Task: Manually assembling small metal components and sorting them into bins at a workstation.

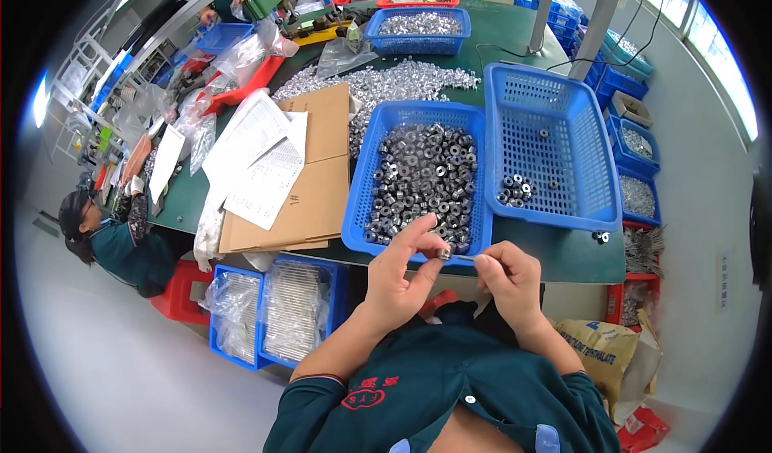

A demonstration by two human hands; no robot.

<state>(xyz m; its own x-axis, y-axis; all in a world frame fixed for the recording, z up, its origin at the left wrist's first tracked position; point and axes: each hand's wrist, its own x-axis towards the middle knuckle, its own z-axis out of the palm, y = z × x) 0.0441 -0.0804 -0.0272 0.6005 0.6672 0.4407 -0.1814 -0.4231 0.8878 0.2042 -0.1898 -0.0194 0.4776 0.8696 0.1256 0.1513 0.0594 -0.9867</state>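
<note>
My left hand (402, 272) is closed in a pinch, with a small metal bushing (444, 254) between thumb and fingertips. To its right, my right hand (510, 277) grips a thin metal rod (465, 257) that points toward the bushing. Whether the rod's tip enters the bushing's hole is too small to tell. Both hands are over the near edge of a blue perforated basket (352, 212) heaped with dark metal bushings (422, 175). Beside it on the right, a second blue basket (563, 143) has a small cluster of bushings (515, 189) in its near left corner and a few loose ones.
Flat cardboard (322, 187) and paper sheets (261, 171) lie left of the baskets. Behind are a spread of shiny small parts (410, 79) and another filled blue basket (418, 47). Two loose bushings (601, 236) sit near the table's right edge. A co-worker (112, 228) sits at the left.
</note>
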